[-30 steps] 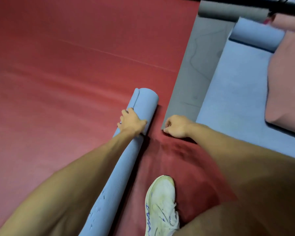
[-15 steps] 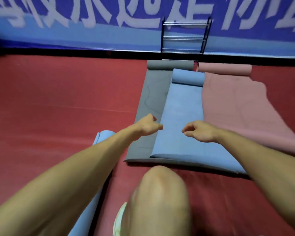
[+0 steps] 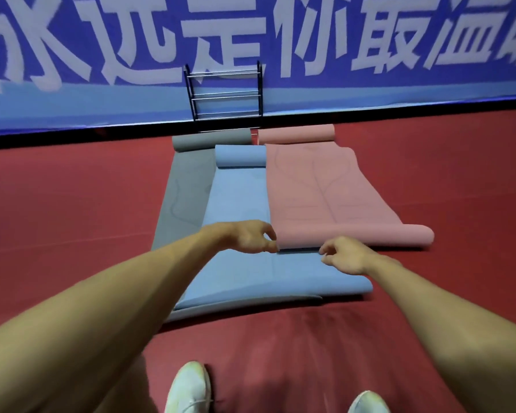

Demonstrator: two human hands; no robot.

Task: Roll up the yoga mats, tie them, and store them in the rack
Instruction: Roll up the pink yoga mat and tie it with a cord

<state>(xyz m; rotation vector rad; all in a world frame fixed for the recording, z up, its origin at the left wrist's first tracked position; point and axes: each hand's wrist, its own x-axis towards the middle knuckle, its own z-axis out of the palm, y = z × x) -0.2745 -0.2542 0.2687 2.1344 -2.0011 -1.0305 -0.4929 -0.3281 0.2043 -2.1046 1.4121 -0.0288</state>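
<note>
Red floor, rack at wall. Pink mat overlaps blue mat; left grip at its near corner, hold unclear; right grip loose, empty. Risk: a lopsided start would roll it crooked.

Dim, even indoor light; soft overall blur; wide-angle bending at the edges

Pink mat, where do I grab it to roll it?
Grip the near curled end of the pink mat two-handed, near each corner, from your side. It already curls over, facing you, so it should roll toward the rack.
</note>
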